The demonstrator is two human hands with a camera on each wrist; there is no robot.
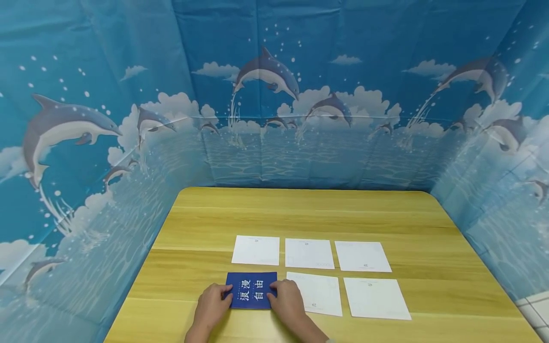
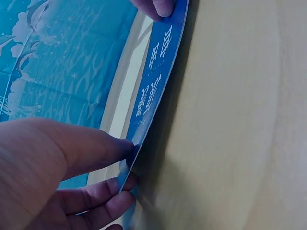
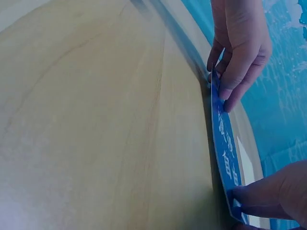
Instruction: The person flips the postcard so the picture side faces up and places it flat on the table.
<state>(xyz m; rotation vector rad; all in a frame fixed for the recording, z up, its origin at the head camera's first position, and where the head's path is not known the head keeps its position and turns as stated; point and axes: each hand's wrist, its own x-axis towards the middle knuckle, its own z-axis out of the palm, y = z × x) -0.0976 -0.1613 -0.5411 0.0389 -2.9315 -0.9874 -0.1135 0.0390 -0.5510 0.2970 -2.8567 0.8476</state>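
Observation:
A dark blue card (image 1: 251, 291) with large white characters is held flat just over the table, in front of the person. My left hand (image 1: 213, 305) pinches its left edge, and in the left wrist view the thumb (image 2: 103, 151) lies on top with fingers underneath. At the opposite edge my right hand (image 1: 288, 303) grips the card, its thumb on the printed face in the right wrist view (image 3: 259, 191). Both wrist views show the card edge-on with a shadow below it. A white card (image 1: 319, 293) lies close beside the right hand.
Several more white cards lie in two rows on the wooden table (image 1: 171, 267), including one directly behind the blue card (image 1: 256, 250) and one at the front right (image 1: 376, 298). A blue dolphin-print curtain (image 1: 300, 157) surrounds the table's back and sides.

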